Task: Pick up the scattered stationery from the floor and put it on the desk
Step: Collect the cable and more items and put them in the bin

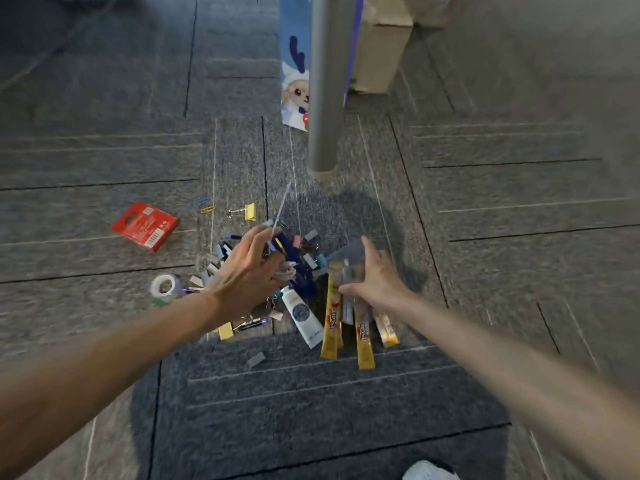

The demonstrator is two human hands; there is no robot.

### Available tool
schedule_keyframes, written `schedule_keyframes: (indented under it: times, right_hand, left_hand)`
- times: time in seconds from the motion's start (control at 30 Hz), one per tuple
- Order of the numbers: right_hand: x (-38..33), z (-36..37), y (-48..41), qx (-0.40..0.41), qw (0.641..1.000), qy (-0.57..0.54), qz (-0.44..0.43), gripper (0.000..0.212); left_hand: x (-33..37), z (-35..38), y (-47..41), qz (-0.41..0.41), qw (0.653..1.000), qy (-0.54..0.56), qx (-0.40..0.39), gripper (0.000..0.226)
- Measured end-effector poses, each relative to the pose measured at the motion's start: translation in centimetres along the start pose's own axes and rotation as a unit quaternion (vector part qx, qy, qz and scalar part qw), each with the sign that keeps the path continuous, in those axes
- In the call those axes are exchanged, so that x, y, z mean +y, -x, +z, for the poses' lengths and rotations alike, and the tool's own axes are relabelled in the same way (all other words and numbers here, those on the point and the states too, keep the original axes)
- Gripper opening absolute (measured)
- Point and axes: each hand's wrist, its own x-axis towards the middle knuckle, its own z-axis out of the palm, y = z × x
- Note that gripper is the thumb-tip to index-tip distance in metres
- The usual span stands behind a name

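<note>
The stationery pile (304, 268) lies on the floor (485, 202), just in front of the grey desk leg (323, 98). Almost all of it is still to pick up. The left hand (249, 268) bends over the pens, but I cannot tell if it holds any. The right hand (377, 275) grips a blurry clear case (349, 254). A red box (145, 226), a tape roll (165, 285) and a yellow clip (250, 212) lie off to the left.

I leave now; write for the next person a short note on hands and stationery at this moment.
Left hand: over the heap of coloured binder clips, fingers curled at a white cord; blur hides the grip.
Right hand: pinches a fan of yellow stick sachets.
On the grey carpet: red flat box, clear tape roll, white tube.
Done: nothing that shows. Left: nearly everything.
</note>
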Motion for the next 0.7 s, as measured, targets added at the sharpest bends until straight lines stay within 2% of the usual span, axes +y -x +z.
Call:
schedule_keyframes:
  times: [0.07, 0.17, 0.23, 0.33, 0.43, 0.57, 0.7]
  right_hand:
    - [-0.2, -0.6, -0.1, 0.01, 0.999, -0.035, 0.018, 0.092]
    - [-0.4, -1.8, -0.3, 0.027, 0.995, -0.087, 0.031, 0.063]
    - [0.0, -2.3, -0.7, 0.029, 0.987, -0.147, 0.054, 0.058]
    - [0.5, -3.1, -0.9, 0.008, 0.981, -0.188, 0.055, 0.053]
    - [1.2, -3.5, -0.5, -0.004, 0.984, -0.172, 0.041, 0.044]
    - [1.4, -2.7, -0.1, -0.015, 0.99, -0.133, 0.048, 0.024]
    - [-0.3, -1.2, -0.1, -0.051, 0.992, -0.107, 0.049, 0.028]
  left_hand:
    - [0.5, -0.3, 0.6, -0.008, 1.0, 0.019, -0.001, 0.034]
    - [1.3, -0.5, 1.6, -0.018, 0.996, 0.079, -0.047, 0.037]
    - [1.8, -0.4, 1.9, -0.008, 0.993, 0.089, -0.081, 0.032]
    - [2.6, -0.1, 1.7, 0.05, 0.988, 0.064, -0.129, 0.024]
    - [3.3, 0.5, 1.0, 0.112, 0.976, 0.011, -0.184, 0.031]
    - [3.9, 0.9, 0.1, 0.15, 0.964, -0.07, -0.206, 0.041]
    - [4.2, 0.5, -0.5, 0.168, 0.952, -0.118, -0.225, 0.046]
